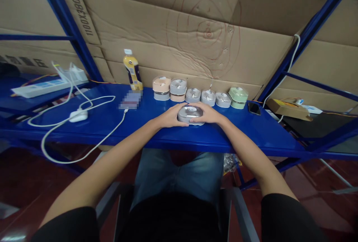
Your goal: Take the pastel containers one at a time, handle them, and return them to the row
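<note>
Between my two hands is a grey oval box [190, 114] with a clear lid, at the front middle of the blue table. My left hand [172, 116] wraps round its left side, and my right hand [209, 113] grips its right side. Just behind stands a row of similar small boxes. It holds a peach-topped stack [161, 87], a grey-topped stack [178, 89], several single grey boxes [208, 97] and a green stack [238, 97]. Whether the held box rests on the table or is slightly lifted, I cannot tell.
A yellow drink bottle [133, 71] stands at the back left, by a pixelated flat item [131, 100] on a white cable. Left lie a charger [78, 115] and a power strip [47, 86]. A dark phone [254, 108] and an open carton [289, 108] are right. Cardboard [134, 18] walls the back.
</note>
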A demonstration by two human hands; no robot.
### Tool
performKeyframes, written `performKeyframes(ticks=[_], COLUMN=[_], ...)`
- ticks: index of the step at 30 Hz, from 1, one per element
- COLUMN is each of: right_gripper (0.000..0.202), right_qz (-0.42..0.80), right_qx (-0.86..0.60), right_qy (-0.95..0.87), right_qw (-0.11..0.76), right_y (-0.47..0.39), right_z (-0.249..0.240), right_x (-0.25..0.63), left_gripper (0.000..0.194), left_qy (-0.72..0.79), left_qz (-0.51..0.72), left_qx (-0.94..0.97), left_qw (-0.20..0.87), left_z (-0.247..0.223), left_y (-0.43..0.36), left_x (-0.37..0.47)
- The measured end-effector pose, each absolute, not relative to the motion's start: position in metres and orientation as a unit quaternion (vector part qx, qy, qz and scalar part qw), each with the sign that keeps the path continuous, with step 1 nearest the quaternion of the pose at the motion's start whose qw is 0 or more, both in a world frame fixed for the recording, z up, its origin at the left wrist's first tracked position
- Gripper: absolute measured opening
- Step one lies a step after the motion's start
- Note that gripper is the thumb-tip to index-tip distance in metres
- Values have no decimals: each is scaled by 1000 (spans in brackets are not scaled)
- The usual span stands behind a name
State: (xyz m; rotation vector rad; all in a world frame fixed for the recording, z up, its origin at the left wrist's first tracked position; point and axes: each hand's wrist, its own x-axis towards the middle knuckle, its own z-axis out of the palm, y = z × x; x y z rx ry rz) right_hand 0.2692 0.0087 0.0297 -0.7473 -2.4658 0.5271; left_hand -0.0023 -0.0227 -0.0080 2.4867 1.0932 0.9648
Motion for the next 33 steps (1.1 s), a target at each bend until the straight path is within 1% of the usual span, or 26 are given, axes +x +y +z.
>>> performKeyframes(ticks=[4,6,8,10,12,14,17,20,22,25,29,31,33], right_gripper=[104,110,107,100,95,93,91,82,77,76,78,80,82], right_qz=[182,178,174,165,133,69,-41,-115,-141,-149,-133,-126,-131], right_qx=[-265,-255,-256,-263,-289,-360,-525,-632,-660,-681,-691,-687,-686], right_qy=[-921,-926,-923,-915,-895,-852,-738,-649,-631,-627,-620,-621,-617], right_qw=[222,216,227,258,311,374,423,408,383,347,346,356,363], right_y=[6,5,5,6,10,18,39,62,73,81,81,81,80], right_z=[27,27,28,34,44,57,72,74,68,57,47,46,45], right_x=[276,278,281,285,293,307,329,340,339,333,326,324,323], left_gripper=[109,110,112,110,102,93,80,72,69,65,61,64,73], left_qy=[379,381,380,374,378,400,422,421,421,422,415,407,405], left_qz=[331,339,360,406,457,476,442,412,404,386,323,291,262], left_qx=[851,845,833,809,781,766,783,802,806,817,850,866,874], left_qw=[150,162,181,203,198,163,118,102,97,79,9,-25,-51], left_z=[-7,-6,-4,-3,-3,-3,-4,-8,-10,-11,-4,1,5], left_y=[-23,-24,-25,-26,-26,-24,-22,-20,-20,-20,-12,-1,15], left_x=[-4,-5,-5,-6,-8,-8,-7,-5,-5,-6,7,22,41])
